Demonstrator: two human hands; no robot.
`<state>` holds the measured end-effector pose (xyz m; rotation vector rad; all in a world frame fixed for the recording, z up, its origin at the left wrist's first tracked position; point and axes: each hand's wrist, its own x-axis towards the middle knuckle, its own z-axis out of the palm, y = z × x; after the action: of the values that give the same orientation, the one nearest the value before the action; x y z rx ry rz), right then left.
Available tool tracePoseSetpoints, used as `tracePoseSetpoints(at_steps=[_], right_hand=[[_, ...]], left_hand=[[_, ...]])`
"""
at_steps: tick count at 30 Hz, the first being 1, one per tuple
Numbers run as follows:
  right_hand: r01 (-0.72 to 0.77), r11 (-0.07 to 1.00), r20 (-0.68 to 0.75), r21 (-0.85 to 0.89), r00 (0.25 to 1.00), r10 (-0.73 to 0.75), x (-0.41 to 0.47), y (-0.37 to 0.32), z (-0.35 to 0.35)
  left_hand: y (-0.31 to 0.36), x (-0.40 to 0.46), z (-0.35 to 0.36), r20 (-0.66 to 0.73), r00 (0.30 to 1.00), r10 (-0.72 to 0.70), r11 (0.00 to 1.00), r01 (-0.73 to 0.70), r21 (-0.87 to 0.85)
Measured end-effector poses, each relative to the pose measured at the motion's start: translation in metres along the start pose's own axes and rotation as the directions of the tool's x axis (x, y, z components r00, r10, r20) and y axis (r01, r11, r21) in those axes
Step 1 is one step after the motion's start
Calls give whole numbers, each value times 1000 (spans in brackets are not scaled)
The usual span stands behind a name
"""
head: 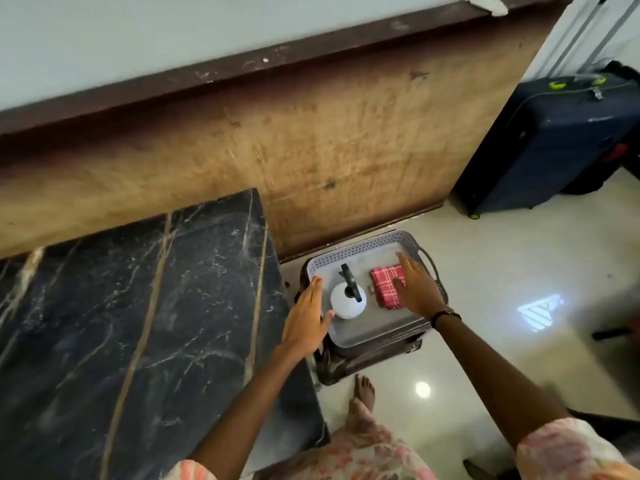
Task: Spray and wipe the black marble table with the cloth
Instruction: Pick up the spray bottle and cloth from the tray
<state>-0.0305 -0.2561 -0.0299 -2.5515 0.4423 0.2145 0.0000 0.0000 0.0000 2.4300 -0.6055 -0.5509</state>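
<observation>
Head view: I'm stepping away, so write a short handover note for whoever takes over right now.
Left hand: open, fingers straight, beside the spray bottle, holding nothing.
Right hand: open, flat over the cloth, not gripping it.
Bottle and folded cloth both sit in the grey tray on a stool beside the marble table.
Done: nothing yet.
Left: pick up both, spray the table, wipe it.
</observation>
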Motion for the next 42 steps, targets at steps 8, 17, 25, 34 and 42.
tracePoseSetpoints(at_steps=[8,17,25,34,42], right_hand=[[-170,985,337,-37,926,172,42,108,54],[-463,871,307,163,863,401,83,123,80],[-601,759,275,252,796,539,111,139,105],[-526,753,338,395,845,414,91,105,69],[-332,699,167,634,941,296,18,24,12]], left_hand=[[23,34,48,121,964,-236,962,249,-114],[14,87,90,99,892,-442,822,447,-354],[13,106,105,-12,882,-471,804,424,-417],[13,103,107,0,912,-411,805,363,-469],[30,31,42,-192,937,-291,845,158,-512]])
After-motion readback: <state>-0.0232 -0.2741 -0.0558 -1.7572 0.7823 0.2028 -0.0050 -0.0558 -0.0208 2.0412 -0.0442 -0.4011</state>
